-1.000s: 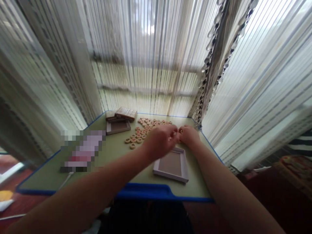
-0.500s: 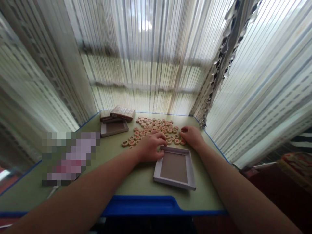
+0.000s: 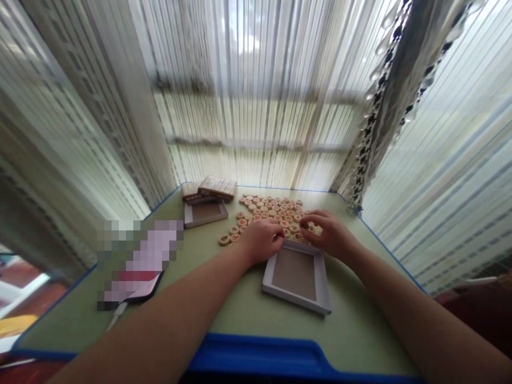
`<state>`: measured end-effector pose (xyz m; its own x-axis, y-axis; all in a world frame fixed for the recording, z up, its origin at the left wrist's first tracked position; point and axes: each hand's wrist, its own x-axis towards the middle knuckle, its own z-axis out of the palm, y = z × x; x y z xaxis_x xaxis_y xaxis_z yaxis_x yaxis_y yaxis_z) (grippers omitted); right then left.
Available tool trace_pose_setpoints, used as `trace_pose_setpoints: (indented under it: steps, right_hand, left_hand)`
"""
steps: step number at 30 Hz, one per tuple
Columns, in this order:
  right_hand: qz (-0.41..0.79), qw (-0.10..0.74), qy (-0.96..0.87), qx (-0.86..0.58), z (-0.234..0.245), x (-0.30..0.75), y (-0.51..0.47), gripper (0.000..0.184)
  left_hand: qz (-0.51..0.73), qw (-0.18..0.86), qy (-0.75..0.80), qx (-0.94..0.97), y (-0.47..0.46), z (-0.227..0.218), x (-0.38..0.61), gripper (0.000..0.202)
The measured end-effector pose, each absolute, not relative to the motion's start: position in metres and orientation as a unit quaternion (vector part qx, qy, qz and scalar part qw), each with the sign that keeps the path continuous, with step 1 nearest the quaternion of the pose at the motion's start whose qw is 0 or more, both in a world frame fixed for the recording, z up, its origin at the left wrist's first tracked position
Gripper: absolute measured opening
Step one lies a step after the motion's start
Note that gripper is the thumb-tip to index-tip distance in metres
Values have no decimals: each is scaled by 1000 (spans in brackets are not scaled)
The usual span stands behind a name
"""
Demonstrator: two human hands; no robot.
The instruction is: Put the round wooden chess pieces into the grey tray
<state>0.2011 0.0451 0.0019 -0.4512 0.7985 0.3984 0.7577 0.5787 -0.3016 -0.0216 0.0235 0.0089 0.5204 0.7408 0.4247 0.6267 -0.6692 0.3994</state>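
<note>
Curling left hand (image 3: pixel 262 241), right hand (image 3: pixel 330 234) over wooden discs (image 3: pixel 276 209).

Daylight enters through the sheer striped curtains (image 3: pixel 256 106) behind the table (image 3: pixel 224 298), blowing out to near white at upper centre and right. The green tabletop is evenly, softly lit; faint shadows lie under the forearms and beside the shallow tray (image 3: pixel 298 274). Wide-angle distortion bends the curtain lines outward at the edges. The picture is slightly soft, and a pixelated patch (image 3: pixel 138 256) masks one object.
</note>
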Motion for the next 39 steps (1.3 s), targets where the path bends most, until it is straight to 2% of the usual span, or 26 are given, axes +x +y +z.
trace_pose_setpoints:
  steps: [5, 10, 12, 16, 18, 21, 27, 30, 33, 39]
  right_hand:
    - [35, 289, -823, -488, 2, 206, 51, 43]
    - [37, 256, -832, -492, 10, 190, 34, 41]
    - [50, 212, -843, -491, 19, 179, 23, 40]
    - [97, 54, -878, -466, 47, 150, 8, 36]
    - [95, 17, -881, -463, 61, 136, 10, 33]
    - [81, 30, -878, -471, 64, 126, 20, 31]
    - [76, 113, -878, -459, 31, 147, 33, 25]
    - [69, 139, -871, -466, 33, 160, 30, 25]
    - [62, 109, -864, -488, 43, 165, 23, 27]
    - [61, -16, -852, -519, 43, 153, 8, 36]
  left_hand:
    - [282, 101, 431, 851, 27, 6, -20, 11]
    - [282, 90, 453, 841, 30, 3, -20, 9]
    - [270, 88, 453, 845, 31, 4, -20, 7]
    - [294, 89, 450, 839, 34, 3, -21, 8]
    - [300, 81, 440, 843, 36, 2, -22, 9]
    - [317, 77, 426, 844, 38, 2, -23, 10]
    - [305, 97, 438, 840, 34, 3, -22, 13]
    - [301, 107, 445, 837, 32, 4, -22, 14]
    - [302, 113, 444, 836, 32, 3, -22, 15]
    - [298, 126, 450, 832, 33, 4, -20, 15]
